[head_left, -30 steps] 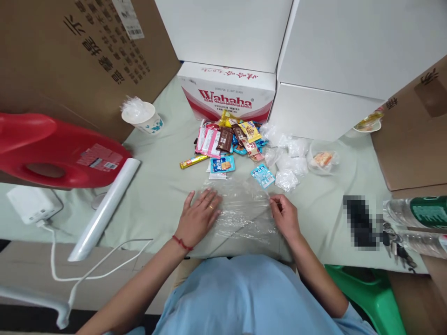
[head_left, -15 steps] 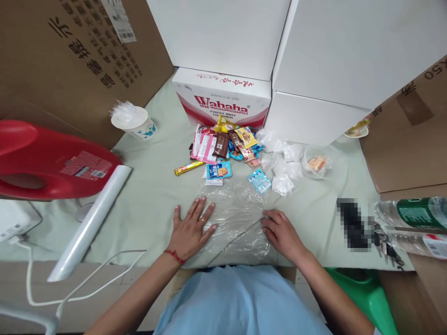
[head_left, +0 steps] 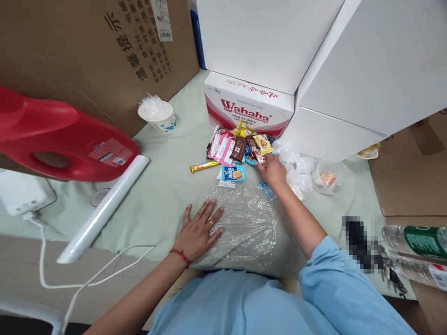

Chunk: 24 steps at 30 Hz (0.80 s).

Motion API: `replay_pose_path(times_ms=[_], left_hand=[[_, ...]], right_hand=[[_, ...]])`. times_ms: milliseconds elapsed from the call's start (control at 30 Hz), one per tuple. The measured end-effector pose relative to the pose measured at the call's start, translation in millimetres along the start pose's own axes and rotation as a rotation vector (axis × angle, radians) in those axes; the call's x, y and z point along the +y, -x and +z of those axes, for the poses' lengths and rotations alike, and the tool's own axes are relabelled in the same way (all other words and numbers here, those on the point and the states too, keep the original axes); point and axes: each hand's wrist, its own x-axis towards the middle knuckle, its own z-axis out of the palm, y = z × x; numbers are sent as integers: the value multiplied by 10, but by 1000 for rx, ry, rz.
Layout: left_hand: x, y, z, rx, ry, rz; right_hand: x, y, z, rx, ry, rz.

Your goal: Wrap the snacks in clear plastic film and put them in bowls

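My left hand (head_left: 199, 230) lies flat with fingers spread, pressing the left edge of a clear plastic bag (head_left: 247, 228) onto the cloth. The bag is spread out and crinkled in front of me. At the right side of a pile of snack packets my right hand (head_left: 273, 173) reaches in, fingers slightly apart, its fingertips against a small red-and-cream packet (head_left: 259, 156). Brown packets (head_left: 239, 148), pink-and-white packets (head_left: 224, 150) and a yellow packet (head_left: 263, 144) make up much of the pile. Closer to the bag are a blue biscuit packet (head_left: 233, 173) and another blue packet (head_left: 267, 191), partly under my right arm.
Behind the pile stands a Wahaha carton (head_left: 244, 109). Crumpled clear plastic (head_left: 302, 174) and a clear bowl with food (head_left: 328, 179) lie rightward. Leftward are a paper cup (head_left: 160, 118), a red jug (head_left: 70, 139) and a white roll (head_left: 104, 209). Bottles (head_left: 415, 242) lie far right.
My right hand has left the bag's right edge and moved forward to the snack pile. The left hand stays on the bag. The whole view has shifted and tilted slightly.
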Motion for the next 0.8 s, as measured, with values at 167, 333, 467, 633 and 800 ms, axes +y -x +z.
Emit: replay_pose_path(times_ms=[167,333,467,633,800], left_hand=[[-1,12,12,22,59,-18],[-6,9,23,18,99,-21],[-7,7,20,22,93,-23],[-10,14,32,32,89,-14],[-12,21,33,31,94,-10]], right_hand=[[90,104,67,-84,-7,-77],[292,173,-84,-12,-321,-131],[188,-301,-139,201,-295,-67],[-47,-740,-6,97,-99,6],[4,-767,26,82,-80,49]])
